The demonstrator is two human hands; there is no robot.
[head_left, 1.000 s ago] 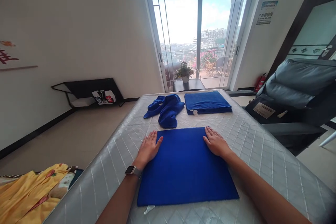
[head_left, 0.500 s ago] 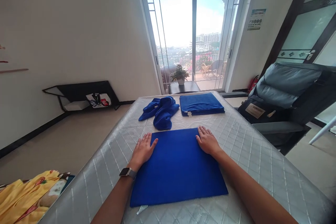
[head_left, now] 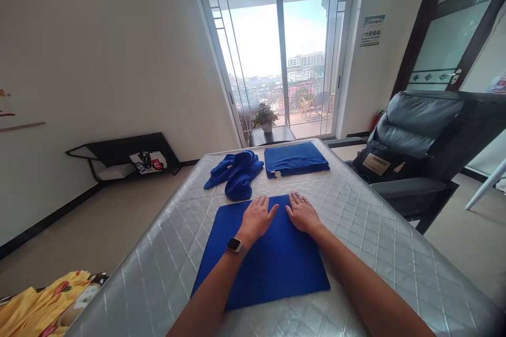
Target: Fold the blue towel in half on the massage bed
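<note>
A blue towel point(head_left: 276, 268) lies flat on the quilted mattress point(head_left: 363, 253) in front of me. My left hand point(head_left: 258, 218) rests open on its far part, palm down, with the thumb pointing toward my other hand. Flat on the towel's far right corner lies my right hand point(head_left: 303, 212), also open. The left forearm, with a watch at the wrist, covers part of the towel's left side. Beyond my hands sit a crumpled blue towel point(head_left: 239, 174) at the left and a neat stack of folded blue towels point(head_left: 296, 159) at the right.
A dark leather armchair point(head_left: 411, 126) with a black bag stands at the mattress's right side. Past the far edge, a potted plant point(head_left: 265, 116) sits on a chair by the glass door. Yellow patterned cloth point(head_left: 59, 300) lies low at the left, near a black rack point(head_left: 126, 150).
My left hand has slid right, from the towel's far left corner to near the middle of its far edge. My right hand stays at the right corner. The view has shifted slightly.
</note>
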